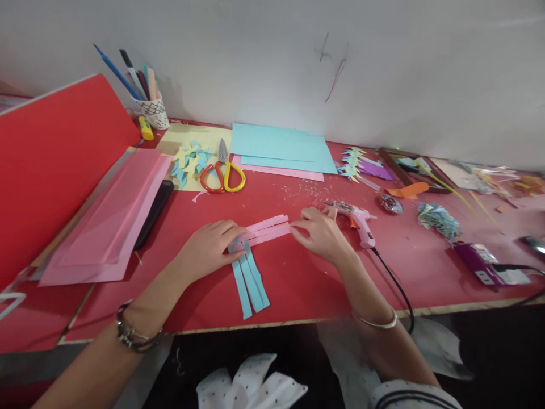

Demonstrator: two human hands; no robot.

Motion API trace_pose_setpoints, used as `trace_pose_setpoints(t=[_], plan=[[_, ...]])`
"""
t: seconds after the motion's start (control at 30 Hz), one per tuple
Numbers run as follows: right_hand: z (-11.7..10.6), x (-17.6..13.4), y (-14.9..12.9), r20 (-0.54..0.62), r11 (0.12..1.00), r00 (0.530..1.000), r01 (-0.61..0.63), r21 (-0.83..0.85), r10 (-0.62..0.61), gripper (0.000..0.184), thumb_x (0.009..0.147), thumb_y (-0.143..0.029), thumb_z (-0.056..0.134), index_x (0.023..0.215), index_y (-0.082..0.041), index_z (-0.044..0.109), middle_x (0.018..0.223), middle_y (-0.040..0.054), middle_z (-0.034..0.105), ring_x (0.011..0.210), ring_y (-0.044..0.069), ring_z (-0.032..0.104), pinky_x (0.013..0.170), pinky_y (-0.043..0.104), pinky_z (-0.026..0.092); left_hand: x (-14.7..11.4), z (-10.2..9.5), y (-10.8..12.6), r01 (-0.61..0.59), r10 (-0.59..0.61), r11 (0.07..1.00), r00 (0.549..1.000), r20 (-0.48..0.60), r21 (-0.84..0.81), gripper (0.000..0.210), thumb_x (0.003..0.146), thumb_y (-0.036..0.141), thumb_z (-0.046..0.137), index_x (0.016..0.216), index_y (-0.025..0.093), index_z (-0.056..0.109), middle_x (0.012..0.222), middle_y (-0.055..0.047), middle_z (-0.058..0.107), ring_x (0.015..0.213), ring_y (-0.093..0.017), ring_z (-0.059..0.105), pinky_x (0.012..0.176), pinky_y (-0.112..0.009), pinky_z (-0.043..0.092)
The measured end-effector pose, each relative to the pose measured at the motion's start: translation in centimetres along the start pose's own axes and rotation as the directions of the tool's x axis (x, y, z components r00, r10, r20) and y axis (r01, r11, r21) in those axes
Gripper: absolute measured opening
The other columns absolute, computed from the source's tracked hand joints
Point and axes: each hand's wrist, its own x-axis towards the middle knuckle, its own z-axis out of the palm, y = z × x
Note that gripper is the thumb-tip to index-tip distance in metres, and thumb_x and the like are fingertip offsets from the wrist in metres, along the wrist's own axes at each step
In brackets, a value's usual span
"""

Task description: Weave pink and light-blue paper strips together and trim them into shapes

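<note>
Pink paper strips stretch sideways across the red table, and blue paper strips run from their left end toward the near edge. Where the two colours meet, my left hand grips the strips, fingers bent over the join and partly hiding it. At the other end of the pink strips is my right hand, with thumb and fingertips closed on the lower strip's end. Just beyond the right hand lies a pink glue gun, its cord trailing toward the table's near edge.
Scissors lie behind the strips, beside blue and yellow paper pieces. Blue sheets rest by the wall. Pink sheets cover a black object at left. A purple box and twisted paper bundle sit at right.
</note>
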Motion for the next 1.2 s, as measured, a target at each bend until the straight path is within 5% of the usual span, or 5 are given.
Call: trace_pose_setpoints(t=[0.1,0.37,0.67,0.93,1.2], plan=[[0.1,0.1,-0.6,-0.061,1.000,0.998,-0.016,0.001,0.016,0.032,0.085,-0.032,0.038,0.088,-0.018,0.067,0.075,0.0054,0.055,0.074,0.016,0.047,0.071,0.035,0.019,0.0,0.0,0.0,0.041,-0.041,0.999,0.999,0.004,-0.029,0.035,0.079,0.039,0.049,0.108,0.019,0.050,0.101,-0.008,0.060,0.092,-0.022,0.056,0.076,-0.031,0.045],[1.4,0.6,-5.1,0.065,0.948,0.946,0.315,0.055,-0.318,0.048,0.081,-0.056,0.036,0.115,-0.028,0.054,0.126,0.0108,0.042,0.109,0.027,0.035,0.092,0.047,0.016,0.0,-0.2,0.4,0.130,-0.128,0.986,0.992,0.019,-0.108,0.049,0.077,0.038,0.051,0.120,0.018,0.041,0.109,-0.009,0.057,0.099,-0.024,0.055,0.079,-0.033,0.045],[0.6,0.3,-2.9,0.049,0.994,0.993,0.101,0.043,-0.103,0.041,0.082,-0.049,0.041,0.102,-0.021,0.063,0.122,0.0136,0.046,0.110,0.028,0.038,0.095,0.052,0.013,0.0,-0.1,0.2,0.137,-0.135,0.977,0.991,0.025,-0.162,0.052,0.075,0.039,0.053,0.122,0.019,0.040,0.113,-0.009,0.056,0.101,-0.024,0.053,0.083,-0.035,0.043],[1.3,0.4,-4.9,0.074,0.942,0.941,0.326,0.076,-0.331,0.049,0.081,-0.057,0.036,0.118,-0.029,0.053,0.131,0.0103,0.040,0.115,0.027,0.034,0.098,0.053,0.012,0.0,0.0,0.2,0.159,-0.160,0.973,0.987,0.007,-0.167,0.053,0.074,0.039,0.052,0.121,0.017,0.040,0.101,-0.008,0.059,0.094,-0.023,0.055,0.077,-0.034,0.044],[0.8,0.2,-2.6,0.022,0.985,0.986,0.161,0.060,-0.162,0.041,0.083,-0.050,0.039,0.101,-0.023,0.064,0.122,0.0121,0.047,0.111,0.026,0.039,0.097,0.054,0.011,-0.1,0.3,-0.2,0.145,-0.148,0.976,0.989,-0.009,-0.161,0.050,0.078,0.042,0.047,0.120,0.017,0.041,0.102,-0.008,0.058,0.094,-0.023,0.054,0.077,-0.033,0.044]])
